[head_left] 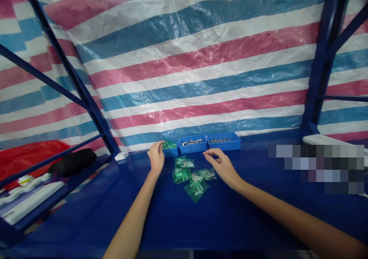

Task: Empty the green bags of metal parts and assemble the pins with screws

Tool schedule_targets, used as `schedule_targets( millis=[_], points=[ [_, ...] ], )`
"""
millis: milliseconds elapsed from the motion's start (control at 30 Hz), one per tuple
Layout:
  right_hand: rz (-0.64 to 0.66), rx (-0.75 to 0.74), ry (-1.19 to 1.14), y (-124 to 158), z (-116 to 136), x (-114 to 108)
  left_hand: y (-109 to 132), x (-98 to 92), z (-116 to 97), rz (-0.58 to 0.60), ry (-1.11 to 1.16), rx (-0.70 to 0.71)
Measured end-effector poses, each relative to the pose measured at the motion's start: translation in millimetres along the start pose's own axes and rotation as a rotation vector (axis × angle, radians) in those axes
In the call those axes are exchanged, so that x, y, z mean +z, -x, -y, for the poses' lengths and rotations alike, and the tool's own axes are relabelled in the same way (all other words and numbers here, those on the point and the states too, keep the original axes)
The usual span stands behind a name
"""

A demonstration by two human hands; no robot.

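My left hand [156, 156] reaches into the leftmost blue tray [173, 152], its fingers pinched on a small green bag [169, 145] there. My right hand [221, 165] hovers over the blue table, fingers curled loosely and apart, with nothing in it. Between the hands lies a pile of several small green bags [191, 176] with white parts inside. Two more blue trays [193, 148] [227, 146] behind the pile hold small grey metal pieces.
A striped pink, blue and white tarpaulin [189, 67] walls the back. Blue metal posts [319, 71] stand left and right. A white box [121, 156] sits by the left post. A black case [73, 161] and white items lie on the left shelf.
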State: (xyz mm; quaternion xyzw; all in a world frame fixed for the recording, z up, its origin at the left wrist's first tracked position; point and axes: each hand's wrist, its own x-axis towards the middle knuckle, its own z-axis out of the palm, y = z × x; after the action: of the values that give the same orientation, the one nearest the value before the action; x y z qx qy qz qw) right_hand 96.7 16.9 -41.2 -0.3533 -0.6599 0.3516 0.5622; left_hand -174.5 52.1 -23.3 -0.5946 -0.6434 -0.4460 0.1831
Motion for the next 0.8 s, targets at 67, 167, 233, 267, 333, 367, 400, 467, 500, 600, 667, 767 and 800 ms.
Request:
schedule_targets(
  millis=[67, 167, 233, 267, 333, 367, 400, 467, 500, 600, 667, 767, 800],
  points=[
    [0.025, 0.003, -0.005, 0.9, 1.4, 0.0, 1.4, 4.1, 3.1, 0.078, -0.077, 0.038],
    [0.038, 0.017, -0.01, 1.5, 2.1, -0.5, 3.7, 11.5, 4.7, 0.147, -0.127, 0.079],
    [0.036, 0.023, -0.006, 1.8, 2.1, -0.6, 4.5, 15.3, 4.6, 0.13, -0.106, 0.075],
    [0.035, 0.025, -0.004, 1.9, 2.0, -0.7, 4.6, 16.4, 4.1, 0.108, -0.098, 0.069],
    [0.037, 0.031, 0.002, 2.3, 1.5, -0.5, 4.5, 16.8, 2.8, 0.058, -0.104, 0.066],
    [0.036, 0.032, 0.003, 2.4, 1.1, -0.4, 4.4, 16.2, 2.0, 0.035, -0.114, 0.071],
    [0.037, 0.03, 0.003, 2.5, 0.5, -0.2, 4.2, 15.3, 1.4, 0.016, -0.123, 0.076],
    [0.038, 0.023, 0.002, 2.6, -1.0, 0.2, 3.8, 13.1, 0.8, -0.014, -0.127, 0.081],
    [0.039, 0.022, 0.003, 2.6, -1.8, 0.4, 3.6, 12.1, 0.9, -0.025, -0.125, 0.081],
    [0.041, 0.033, 0.012, 2.7, -3.6, 1.1, 3.4, 11.7, 2.1, -0.041, -0.12, 0.086],
    [0.043, 0.039, 0.019, 3.0, -4.0, 1.5, 4.0, 14.2, 2.7, -0.022, -0.128, 0.1],
    [0.048, 0.04, 0.022, 3.8, -3.5, 1.9, 6.4, 21.0, 2.9, 0.05, -0.162, 0.098],
    [0.05, 0.041, 0.022, 4.0, -3.2, 2.0, 7.6, 23.4, 2.8, 0.076, -0.173, 0.089]
  ],
)
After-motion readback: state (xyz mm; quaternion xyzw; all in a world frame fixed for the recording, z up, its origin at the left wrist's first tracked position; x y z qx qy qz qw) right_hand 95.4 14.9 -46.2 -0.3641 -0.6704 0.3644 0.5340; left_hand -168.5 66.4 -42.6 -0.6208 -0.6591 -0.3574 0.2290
